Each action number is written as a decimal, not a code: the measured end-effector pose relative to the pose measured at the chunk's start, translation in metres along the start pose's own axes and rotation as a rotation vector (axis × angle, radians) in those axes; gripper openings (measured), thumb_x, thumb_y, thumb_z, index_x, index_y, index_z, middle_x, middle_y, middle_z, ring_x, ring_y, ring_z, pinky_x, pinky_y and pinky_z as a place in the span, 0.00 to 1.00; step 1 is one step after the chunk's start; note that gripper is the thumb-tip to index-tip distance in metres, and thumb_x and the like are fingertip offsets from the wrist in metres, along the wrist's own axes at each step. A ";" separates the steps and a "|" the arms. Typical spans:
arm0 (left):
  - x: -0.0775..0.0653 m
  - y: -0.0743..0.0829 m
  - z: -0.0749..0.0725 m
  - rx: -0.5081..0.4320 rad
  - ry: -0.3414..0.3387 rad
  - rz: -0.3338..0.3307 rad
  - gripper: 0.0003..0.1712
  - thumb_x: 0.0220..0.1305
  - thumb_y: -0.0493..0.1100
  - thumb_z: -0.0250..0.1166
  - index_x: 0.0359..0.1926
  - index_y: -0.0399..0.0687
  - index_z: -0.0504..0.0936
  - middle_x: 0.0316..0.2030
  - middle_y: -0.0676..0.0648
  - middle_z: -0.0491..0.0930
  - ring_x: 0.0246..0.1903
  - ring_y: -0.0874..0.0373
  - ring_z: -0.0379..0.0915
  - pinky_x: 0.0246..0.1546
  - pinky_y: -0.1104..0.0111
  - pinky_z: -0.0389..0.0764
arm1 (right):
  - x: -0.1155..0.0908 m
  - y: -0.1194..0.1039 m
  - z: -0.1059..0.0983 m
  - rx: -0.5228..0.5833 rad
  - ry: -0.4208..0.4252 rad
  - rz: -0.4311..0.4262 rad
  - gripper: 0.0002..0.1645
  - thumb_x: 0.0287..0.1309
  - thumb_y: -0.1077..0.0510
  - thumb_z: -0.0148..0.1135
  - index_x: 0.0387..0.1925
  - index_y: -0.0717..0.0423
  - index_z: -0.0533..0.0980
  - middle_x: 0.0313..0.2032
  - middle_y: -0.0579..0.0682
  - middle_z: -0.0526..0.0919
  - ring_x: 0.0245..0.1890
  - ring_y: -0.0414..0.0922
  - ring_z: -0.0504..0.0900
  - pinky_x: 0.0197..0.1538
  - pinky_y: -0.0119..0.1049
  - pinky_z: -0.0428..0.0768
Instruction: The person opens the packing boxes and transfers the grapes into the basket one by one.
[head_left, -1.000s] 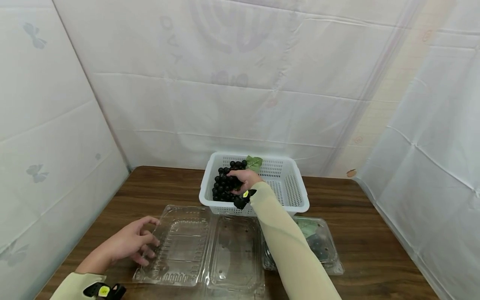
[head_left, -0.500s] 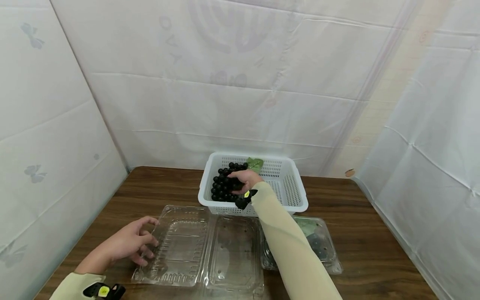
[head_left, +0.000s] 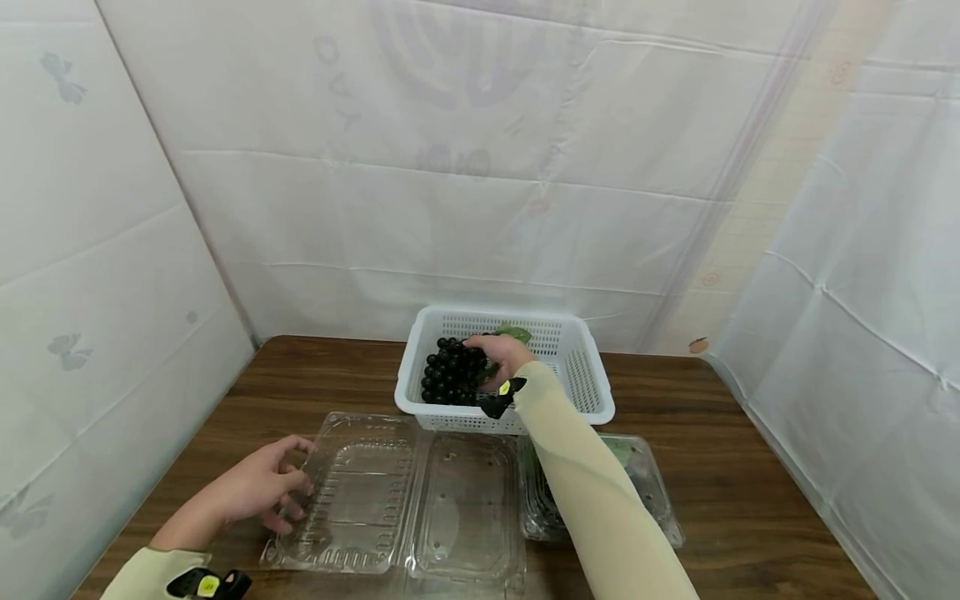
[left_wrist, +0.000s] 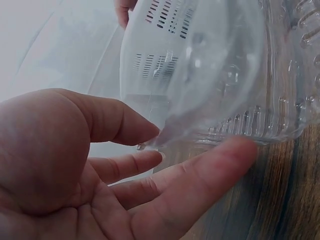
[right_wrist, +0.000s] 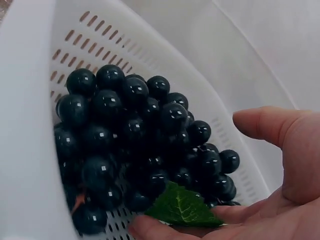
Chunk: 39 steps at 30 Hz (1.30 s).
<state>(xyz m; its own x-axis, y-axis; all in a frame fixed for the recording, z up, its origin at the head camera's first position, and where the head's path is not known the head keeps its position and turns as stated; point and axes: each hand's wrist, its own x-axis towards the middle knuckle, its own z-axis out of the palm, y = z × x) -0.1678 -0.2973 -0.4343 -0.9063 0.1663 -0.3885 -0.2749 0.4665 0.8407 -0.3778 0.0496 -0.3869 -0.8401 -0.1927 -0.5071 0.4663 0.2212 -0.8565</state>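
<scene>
A bunch of dark grapes (right_wrist: 135, 130), artificial-looking and glossy, lies in the left part of the white slotted basket (head_left: 592, 367). My right hand (head_left: 506, 358) is inside the basket at the bunch's right side. In the right wrist view its thumb stands apart from the grapes, and its fingers reach under a green leaf (right_wrist: 180, 206) beside the bunch. An unfolded clear plastic clamshell box (head_left: 367, 492) lies in front of the basket. My left hand (head_left: 258, 487) rests at the box's left edge, fingers loosely bent, with thumb and fingertips right at the rim (left_wrist: 215, 137).
A closed clear box (head_left: 652, 492) with dark fruit and a leaf sits to the right, partly behind my right sleeve (head_left: 592, 475). All stand on a dark wooden table (head_left: 750, 500), with white sheeting (head_left: 450, 208) behind and on both sides.
My right hand has shifted slightly right in the basket, uncovering more of the grapes, and the leaf there sits lower. My left hand stays at the box's edge.
</scene>
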 end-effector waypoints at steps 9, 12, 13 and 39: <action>-0.001 0.002 0.001 0.067 0.064 0.014 0.27 0.75 0.37 0.57 0.69 0.35 0.61 0.38 0.39 0.81 0.26 0.51 0.78 0.23 0.58 0.84 | -0.009 0.002 -0.015 0.000 0.006 -0.049 0.42 0.69 0.47 0.65 0.78 0.49 0.60 0.81 0.59 0.49 0.77 0.69 0.55 0.67 0.62 0.75; -0.001 0.005 0.001 0.172 0.124 0.047 0.25 0.74 0.39 0.59 0.66 0.34 0.64 0.34 0.42 0.81 0.25 0.53 0.76 0.23 0.61 0.80 | -0.016 0.003 -0.018 0.017 0.009 -0.073 0.43 0.68 0.47 0.66 0.78 0.49 0.60 0.81 0.60 0.49 0.78 0.67 0.52 0.70 0.62 0.73; -0.001 0.006 0.001 0.219 0.141 0.060 0.25 0.74 0.40 0.59 0.65 0.34 0.65 0.33 0.43 0.81 0.25 0.54 0.76 0.23 0.61 0.79 | -0.018 0.003 -0.020 0.012 0.013 -0.079 0.44 0.68 0.47 0.66 0.78 0.49 0.59 0.80 0.61 0.49 0.78 0.67 0.53 0.70 0.61 0.73; 0.004 0.081 0.089 0.680 0.398 0.621 0.24 0.69 0.41 0.67 0.64 0.40 0.76 0.58 0.41 0.81 0.57 0.44 0.80 0.56 0.50 0.83 | -0.093 0.033 -0.049 -0.145 -0.035 -0.362 0.42 0.70 0.47 0.64 0.76 0.58 0.60 0.71 0.62 0.69 0.66 0.59 0.78 0.68 0.50 0.78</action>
<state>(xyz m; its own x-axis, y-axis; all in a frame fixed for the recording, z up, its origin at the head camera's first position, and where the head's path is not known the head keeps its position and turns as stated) -0.1656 -0.1814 -0.4010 -0.9027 0.3036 0.3049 0.4121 0.8138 0.4098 -0.2981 0.1218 -0.3629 -0.9320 -0.3146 -0.1799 0.0956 0.2655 -0.9594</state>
